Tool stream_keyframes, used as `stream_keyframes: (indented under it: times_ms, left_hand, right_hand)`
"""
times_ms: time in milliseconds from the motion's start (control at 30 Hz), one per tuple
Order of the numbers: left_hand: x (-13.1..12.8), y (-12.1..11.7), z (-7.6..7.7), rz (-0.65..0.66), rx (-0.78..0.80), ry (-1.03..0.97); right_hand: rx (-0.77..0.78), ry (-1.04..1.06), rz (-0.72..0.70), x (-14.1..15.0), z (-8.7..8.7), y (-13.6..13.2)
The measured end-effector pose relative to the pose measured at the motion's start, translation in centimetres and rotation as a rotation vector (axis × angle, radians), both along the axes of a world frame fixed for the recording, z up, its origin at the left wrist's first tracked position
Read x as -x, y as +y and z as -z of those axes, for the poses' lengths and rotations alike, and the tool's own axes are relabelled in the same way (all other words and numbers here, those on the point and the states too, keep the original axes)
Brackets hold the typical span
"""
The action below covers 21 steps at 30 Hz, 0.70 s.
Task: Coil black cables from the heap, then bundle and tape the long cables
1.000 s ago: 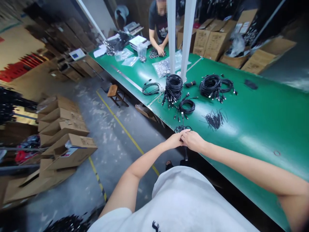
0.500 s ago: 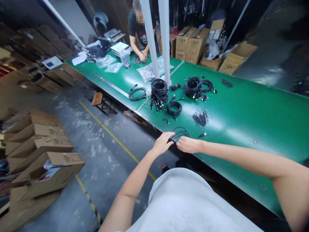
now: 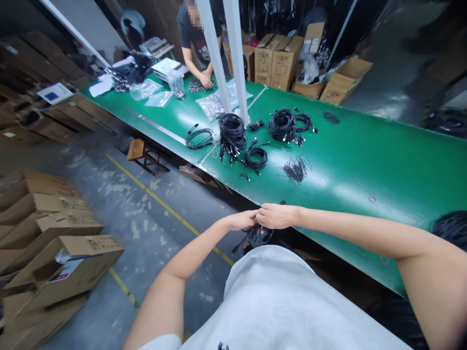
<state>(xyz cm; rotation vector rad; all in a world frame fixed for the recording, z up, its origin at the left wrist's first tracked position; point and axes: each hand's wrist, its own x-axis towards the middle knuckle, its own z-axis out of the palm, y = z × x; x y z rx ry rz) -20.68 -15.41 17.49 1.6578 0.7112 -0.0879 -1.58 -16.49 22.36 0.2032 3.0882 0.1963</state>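
My left hand (image 3: 243, 220) and my right hand (image 3: 276, 216) meet at the near edge of the green table (image 3: 346, 180). Both are closed on a black coiled cable (image 3: 258, 235), which hangs below the fingers in front of my shirt. A connector end dangles on its left side. The fingertips overlap, so exactly where each one pinches is hidden. Beyond my hands lies a loose pile of short black ties (image 3: 296, 169). A small coiled cable (image 3: 256, 158) rests farther left, beside a thick stack of coiled cables (image 3: 232, 132).
Another cable stack (image 3: 282, 125) and a single coil (image 3: 199, 138) lie on the table. White posts (image 3: 236, 63) rise from it. A co-worker (image 3: 199, 48) handles small parts at the far side. Cardboard boxes (image 3: 83, 262) and a wooden stool (image 3: 136, 149) stand on the floor at left.
My hands have come together and drawn the coiled cable off the tabletop toward me, so it now hangs over the edge. The view has shifted slightly to the right.
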Motion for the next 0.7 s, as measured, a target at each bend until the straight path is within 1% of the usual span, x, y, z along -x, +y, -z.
stream_keyframes:
  times_ms: [67,133,167,233,333,367,400,433,500,533,567,600,633,667,700]
  left_hand:
    - [-0.4,0.3,-0.5,0.092,-0.162,0.126]
    - [-0.8,0.8,-1.0,0.103,-0.308,0.242]
    - [-1.0,0.9,-1.2,0.074,-0.367,0.295]
    - [-1.5,0.9,-1.8,-0.011,-0.476,0.41]
    - [-2.2,-0.2,-2.9,-0.14,-0.596,0.543]
    - [-2.4,-0.8,-3.4,-0.164,-0.584,0.536]
    - [-2.4,-1.5,-3.9,-0.164,-0.515,0.492]
    - [-2.3,-2.2,-4.4,-0.126,-0.385,0.418]
    - [-1.7,-3.2,-5.2,0.049,-0.037,0.211]
    - [-1.2,-3.4,-5.4,0.109,0.077,0.117]
    - [-0.7,-3.3,-5.5,0.109,0.089,0.056]
    - [-0.2,-2.9,-5.4,0.041,-0.004,0.026]
    - [0.1,-2.3,-5.2,-0.071,-0.178,0.023]
    - [0.3,-1.6,-4.9,-0.188,-0.39,0.04]
    - [0.3,-0.8,-4.5,-0.263,-0.59,0.074]
  right_hand:
    - [0.012,-0.037,-0.043,0.7,-0.2,-0.1]
    - [0.053,-0.106,-0.02,1.3,-0.2,-0.1]
    - [0.078,-0.146,0.03,1.6,-0.2,0.0]
    - [0.108,-0.21,0.179,1.9,-0.1,0.5]
    - [0.103,-0.24,0.371,1.8,0.4,1.9]
    - [0.106,-0.246,0.415,1.7,0.5,2.3]
    - [0.112,-0.253,0.453,1.4,0.7,2.7]
    - [0.117,-0.26,0.483,1.1,0.8,2.9]
    - [0.12,-0.27,0.524,0.5,0.9,3.0]
    - [0.118,-0.272,0.534,0.1,0.8,2.8]
    - [0.115,-0.27,0.536,-0.2,0.8,2.5]
    - [0.107,-0.259,0.525,-0.4,0.7,2.1]
    - [0.095,-0.236,0.502,-0.6,0.6,1.6]
    - [0.081,-0.204,0.471,-0.8,0.5,1.3]
    - [0.068,-0.168,0.437,-0.9,0.5,0.9]
